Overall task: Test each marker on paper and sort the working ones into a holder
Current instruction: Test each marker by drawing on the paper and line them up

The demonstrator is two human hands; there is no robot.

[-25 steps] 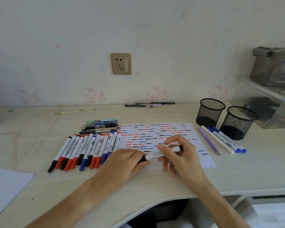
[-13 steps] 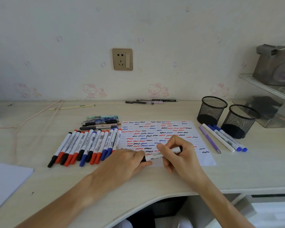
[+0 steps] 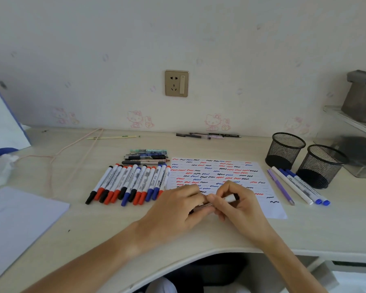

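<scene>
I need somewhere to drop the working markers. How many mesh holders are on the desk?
2. One mesh holder stands at the desk's far right, beyond the paper; the second mesh holder stands right beside it, slightly nearer. Both look empty, though their bottoms are dark.

Through my head camera the light was soft, even daylight, with only faint shadows under the hands beside the wall socket [image 3: 176, 83]. Far from the socket, the edges bowed and blurred; the whole picture looked slightly soft and washed out.
</scene>
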